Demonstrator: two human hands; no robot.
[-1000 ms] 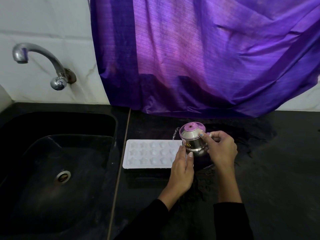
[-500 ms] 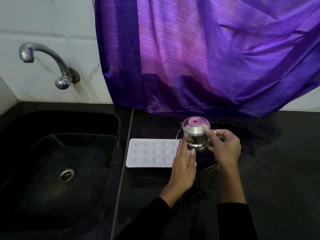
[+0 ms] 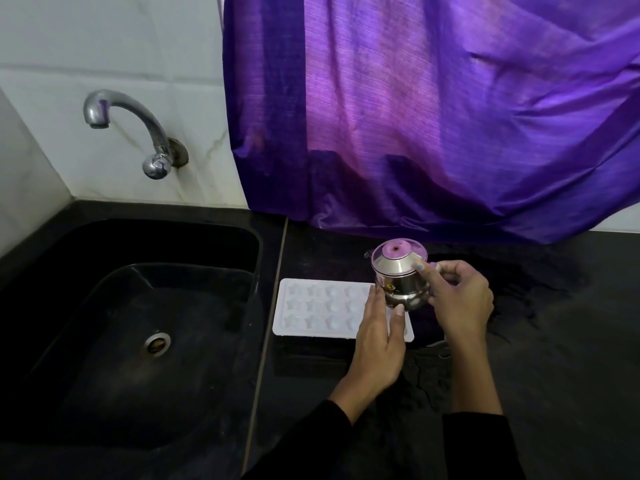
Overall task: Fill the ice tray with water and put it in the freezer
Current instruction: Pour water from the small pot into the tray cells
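Note:
A white ice tray [image 3: 318, 310] with star-shaped cells lies flat on the black counter [image 3: 540, 358], just right of the sink. My right hand [image 3: 457, 299] grips a small steel kettle [image 3: 400, 277] with a pink-topped lid by its handle, held over the tray's right end, with its index finger on the lid's edge. My left hand [image 3: 379, 337] rests flat on the tray's right end, fingers together and extended, touching the kettle's lower side. The kettle's spout points back left, and I cannot tell whether water is running.
A black sink [image 3: 138, 323] with a metal drain fills the left. A chrome tap [image 3: 128, 129] juts from the white tiled wall above it. A purple curtain [image 3: 433, 116] hangs down to the counter behind the kettle.
The kettle has tipped back from tilted to nearly upright over the tray's right end. The whole scene has shifted a little right in view. My left hand stays on the tray.

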